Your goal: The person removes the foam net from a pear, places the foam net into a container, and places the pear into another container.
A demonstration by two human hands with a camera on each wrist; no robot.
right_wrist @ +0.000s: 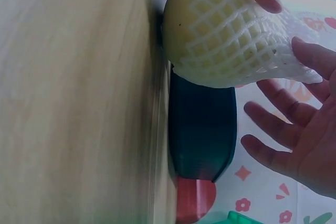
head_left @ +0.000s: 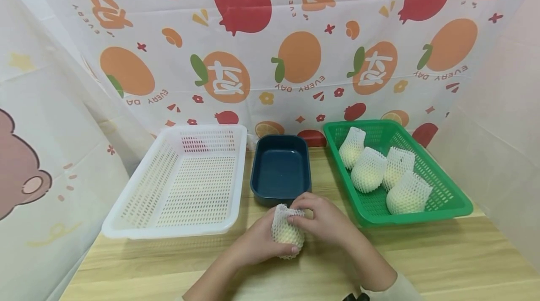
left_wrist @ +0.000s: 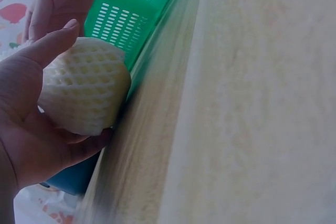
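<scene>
A round yellow fruit (right_wrist: 176, 24) in a white foam net (head_left: 283, 226) is held over the table, just in front of the dark blue tub. My left hand (head_left: 260, 242) grips it from the left, thumb on the near side and fingers round the far side. The net's loose upper end is pinched between thumb and index finger of my right hand (head_left: 322, 219); its other fingers (right_wrist: 273, 124) are spread in the right wrist view. Bare yellow skin shows at the fruit's lower end, outside the net.
The dark blue tub (head_left: 280, 198) stands mid-table behind my hands. On the left is a white slotted basket (head_left: 236, 184) with nothing in it. A green basket (head_left: 451, 198) at the right holds several netted fruits (head_left: 368, 172). Behind hangs a fruit-print cloth (head_left: 261, 71).
</scene>
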